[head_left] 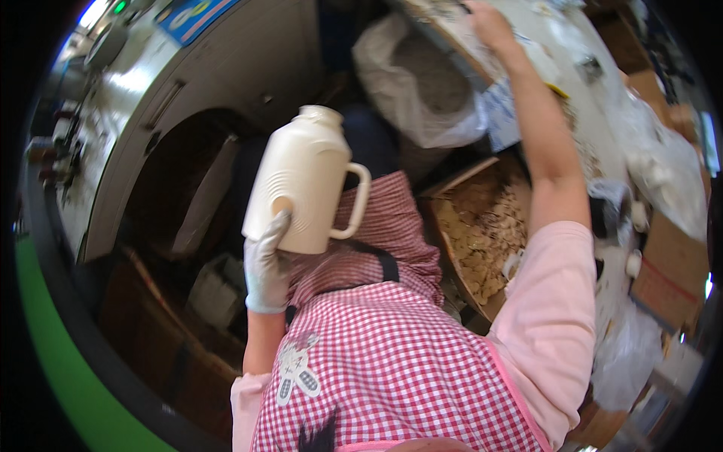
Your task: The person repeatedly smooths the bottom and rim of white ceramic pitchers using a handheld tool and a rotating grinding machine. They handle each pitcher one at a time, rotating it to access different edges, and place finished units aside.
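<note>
My left hand, in a pale glove with a bare fingertip showing, holds a cream plastic jug in front of my lap. The jug is tilted a little, its narrow round neck up and its loop handle on the right. Ribbed curves mark its side. My right arm stretches far forward, and my bare right hand is over the worktop at the upper right. Its fingertips sit by the picture's upper edge near something small and dark; what they do there cannot be made out.
A clear plastic bag hangs at the worktop's edge. Below it stands a cardboard box of small tan pieces. More plastic bags and a brown carton lie at the right. At the left is a light machine table with dark small items.
</note>
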Demonstrator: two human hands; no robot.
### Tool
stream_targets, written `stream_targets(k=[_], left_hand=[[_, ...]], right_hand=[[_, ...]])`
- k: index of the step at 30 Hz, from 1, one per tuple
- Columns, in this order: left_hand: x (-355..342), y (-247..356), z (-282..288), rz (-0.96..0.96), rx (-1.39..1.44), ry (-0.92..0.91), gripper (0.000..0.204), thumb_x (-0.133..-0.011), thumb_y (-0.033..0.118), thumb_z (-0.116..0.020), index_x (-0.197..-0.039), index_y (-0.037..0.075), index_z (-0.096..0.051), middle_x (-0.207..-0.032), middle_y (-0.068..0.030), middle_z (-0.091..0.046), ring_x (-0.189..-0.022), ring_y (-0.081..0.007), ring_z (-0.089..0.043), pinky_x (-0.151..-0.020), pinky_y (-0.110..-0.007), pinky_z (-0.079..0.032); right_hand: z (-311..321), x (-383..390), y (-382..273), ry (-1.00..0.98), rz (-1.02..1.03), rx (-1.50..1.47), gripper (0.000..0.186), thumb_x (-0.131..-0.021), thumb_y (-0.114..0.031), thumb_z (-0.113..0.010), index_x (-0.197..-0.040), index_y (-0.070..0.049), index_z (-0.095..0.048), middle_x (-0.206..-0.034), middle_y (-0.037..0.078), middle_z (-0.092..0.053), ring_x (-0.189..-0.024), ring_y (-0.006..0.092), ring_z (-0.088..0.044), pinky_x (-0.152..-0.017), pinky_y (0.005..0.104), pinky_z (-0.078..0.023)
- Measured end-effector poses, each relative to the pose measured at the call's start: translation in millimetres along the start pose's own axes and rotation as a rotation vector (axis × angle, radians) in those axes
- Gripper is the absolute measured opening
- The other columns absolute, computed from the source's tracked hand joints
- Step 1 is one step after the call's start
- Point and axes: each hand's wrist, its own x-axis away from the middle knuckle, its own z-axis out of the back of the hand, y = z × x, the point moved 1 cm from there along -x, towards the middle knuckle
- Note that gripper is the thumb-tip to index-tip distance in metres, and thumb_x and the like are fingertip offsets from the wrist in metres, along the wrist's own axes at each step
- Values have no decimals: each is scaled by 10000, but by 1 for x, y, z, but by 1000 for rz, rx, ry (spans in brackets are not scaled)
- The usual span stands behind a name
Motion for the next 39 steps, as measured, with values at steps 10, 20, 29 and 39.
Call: stream_targets(k=[10,20,29,39], left_hand=[[16,22,7,61,186,-54,504,-1055,201,-611,-1474,-33,-454,-1345,-187,-646,-1179,-261,-698,-998,-412,-600],[18,31,-8,89,77,-37,472,-1063,223,-612,-1439,-39,-503,-1303,-180,-675,-1147,-236,-712,-959,-365,-609],[23,19,-10,20,9,13,450,-1070,223,-606,-1414,-53,-519,-1262,-171,-672,-1080,-225,-717,-888,-342,-625],[2,-14,-18,-199,-344,61,359,-1067,170,-585,-1252,-136,-613,-1107,-156,-718,-959,-180,-692,-791,-298,-564]], right_hand=[[130,104,-214,-693,-130,-1634,381,-1105,-288,-529,-1337,10,-582,-728,-19,-598,-574,11,-542,-502,164,-415],[185,253,-376,-386,430,-867,556,-918,-36,-691,-1453,-176,-625,-792,78,-625,-618,216,-646,-571,324,-543],[196,273,-381,-300,442,-558,636,-851,66,-652,-1436,-184,-646,-742,98,-554,-606,245,-613,-572,351,-522],[193,283,-401,-173,519,-10,554,-841,-83,-672,-1391,-143,-658,-748,50,-610,-583,189,-673,-525,316,-534]])
